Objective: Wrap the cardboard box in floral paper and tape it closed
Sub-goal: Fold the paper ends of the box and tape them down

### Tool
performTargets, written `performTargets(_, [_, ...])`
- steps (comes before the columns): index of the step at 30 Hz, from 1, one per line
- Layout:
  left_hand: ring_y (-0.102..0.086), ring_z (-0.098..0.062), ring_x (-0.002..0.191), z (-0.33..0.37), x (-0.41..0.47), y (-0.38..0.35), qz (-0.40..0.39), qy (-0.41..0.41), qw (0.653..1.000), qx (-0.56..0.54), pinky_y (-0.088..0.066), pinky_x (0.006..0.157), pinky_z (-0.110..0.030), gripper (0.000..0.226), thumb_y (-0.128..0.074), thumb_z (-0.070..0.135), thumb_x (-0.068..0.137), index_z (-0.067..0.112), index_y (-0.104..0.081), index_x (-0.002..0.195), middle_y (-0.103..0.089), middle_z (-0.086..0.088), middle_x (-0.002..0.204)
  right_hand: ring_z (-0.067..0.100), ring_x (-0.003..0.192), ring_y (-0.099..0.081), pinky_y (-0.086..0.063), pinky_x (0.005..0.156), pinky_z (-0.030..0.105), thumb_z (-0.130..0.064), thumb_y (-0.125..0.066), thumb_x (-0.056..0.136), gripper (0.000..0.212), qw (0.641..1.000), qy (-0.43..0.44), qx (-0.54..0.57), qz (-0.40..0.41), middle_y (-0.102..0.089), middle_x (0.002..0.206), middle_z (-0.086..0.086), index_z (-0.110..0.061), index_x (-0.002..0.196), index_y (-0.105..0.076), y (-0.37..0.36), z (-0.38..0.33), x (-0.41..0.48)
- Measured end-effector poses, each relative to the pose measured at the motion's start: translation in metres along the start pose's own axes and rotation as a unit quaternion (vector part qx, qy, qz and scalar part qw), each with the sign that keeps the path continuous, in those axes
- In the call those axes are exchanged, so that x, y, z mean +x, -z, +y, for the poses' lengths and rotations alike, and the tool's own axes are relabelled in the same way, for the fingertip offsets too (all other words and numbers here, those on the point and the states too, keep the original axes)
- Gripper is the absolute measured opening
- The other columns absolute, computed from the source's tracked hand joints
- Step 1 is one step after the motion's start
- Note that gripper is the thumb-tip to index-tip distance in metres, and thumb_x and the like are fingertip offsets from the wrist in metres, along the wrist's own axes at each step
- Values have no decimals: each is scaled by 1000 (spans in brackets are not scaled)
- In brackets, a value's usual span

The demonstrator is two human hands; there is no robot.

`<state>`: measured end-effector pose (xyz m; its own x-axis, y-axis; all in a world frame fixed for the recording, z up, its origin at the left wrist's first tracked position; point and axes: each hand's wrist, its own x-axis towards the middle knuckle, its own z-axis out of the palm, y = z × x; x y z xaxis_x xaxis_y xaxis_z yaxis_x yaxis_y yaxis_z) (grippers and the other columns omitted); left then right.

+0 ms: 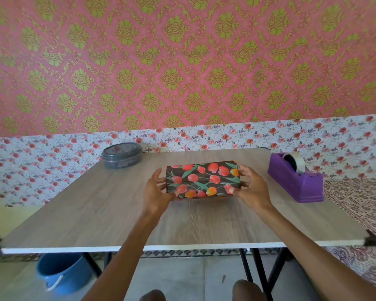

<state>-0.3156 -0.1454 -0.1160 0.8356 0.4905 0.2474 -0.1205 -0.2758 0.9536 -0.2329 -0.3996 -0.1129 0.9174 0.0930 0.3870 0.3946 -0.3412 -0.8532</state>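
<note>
A box (203,179) covered in dark floral paper with red and orange tulips sits in the middle of the wooden table (109,213). No bare cardboard shows. My left hand (157,192) grips its left end, fingers spread against the side. My right hand (251,187) grips its right end the same way. The box's underside and far side are hidden. A purple tape dispenser (295,180) with a roll of clear tape stands on the table to the right of the box.
A round grey lidded container (121,155) stands at the table's back left corner. A blue bucket (61,276) sits on the floor under the table's left front. Black table legs (248,270) and my knees are below the front edge.
</note>
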Motion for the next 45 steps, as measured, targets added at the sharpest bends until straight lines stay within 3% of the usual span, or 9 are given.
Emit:
performTargets(3, [-58, -25, 114, -5, -1, -2, -6, -16, 999, 28, -60, 80, -46, 96, -87, 2, 66, 22, -40, 147, -52, -9, 128, 15, 105, -60, -50, 82, 17, -12, -90, 68, 82, 998, 40, -48, -3, -54, 119, 1, -19, 139, -50, -2, 8, -3])
performTargets(16, [-63, -22, 109, -10, -11, 0, 17, -37, 998, -56, -58, 88, -43, 53, -84, 16, 75, 23, -54, 119, -63, -1, 121, 10, 108, -58, -51, 72, 5, -6, -87, 71, 70, 998, 66, 4, 1, -53, 123, -4, -14, 127, -46, -6, 25, -12])
performTargets(19, [-66, -23, 106, -5, -13, -2, 9, -8, 992, -123, -58, 81, -35, 35, -73, 33, 85, 17, -54, 109, -66, -5, 116, 7, 105, -62, -56, 76, 16, -26, -82, 79, 53, 995, 44, 90, 2, -59, 115, -8, -14, 118, -48, -5, 17, -11])
performTargets(22, [-68, -21, 98, 1, -14, -5, 39, 4, 990, -138, -57, 82, -36, 47, -72, 49, 76, 13, -54, 100, -68, -11, 107, 17, 108, -66, -57, 86, 34, -60, -77, 73, 59, 992, 19, 128, 8, -64, 114, 1, -18, 105, -50, -4, 16, -10])
performTargets(25, [-68, -23, 100, 3, -16, -3, 44, 4, 992, -118, -57, 89, -45, 68, -83, 56, 65, 18, -53, 113, -68, -8, 108, 17, 113, -62, -55, 92, 33, -39, -86, 72, 54, 989, 17, 146, 8, -62, 117, 2, -18, 106, -50, -3, 19, -11])
performTargets(29, [-61, -21, 110, -6, -19, 7, -28, -2, 998, -54, -57, 90, -47, 77, -85, 18, 74, 28, -45, 139, -60, -1, 118, 9, 121, -51, -46, 101, 29, -9, -87, 69, 85, 996, 31, 77, -35, -50, 129, -4, -24, 140, -42, 6, 36, -16])
performTargets(34, [-52, -9, 103, -7, -26, 1, -101, -37, 992, 70, -56, 72, -17, 66, -79, 1, 77, 27, -52, 131, -52, 11, 118, 16, 125, -53, -52, 101, 40, -5, -90, 65, 90, 996, 71, -42, -35, -47, 131, 2, -19, 143, -47, 9, 52, -15])
performTargets(40, [-40, -14, 123, -3, -25, 0, -103, -4, 988, 113, -47, 101, -38, 80, -74, 53, 74, 32, -37, 141, -30, 5, 141, 12, 124, -50, -50, 101, 33, -40, -89, 66, 92, 989, 81, -90, -89, -47, 137, -2, -21, 141, -40, 15, 39, -15])
performTargets(45, [-32, -21, 139, 1, -9, -12, -86, -121, 952, 268, -32, 113, -41, 72, -44, 68, 86, 26, -36, 145, -29, 1, 154, 17, 142, -29, -35, 113, 39, -81, -48, 77, 95, 930, 190, -286, -131, -28, 156, -3, -24, 151, -30, 14, 11, -5])
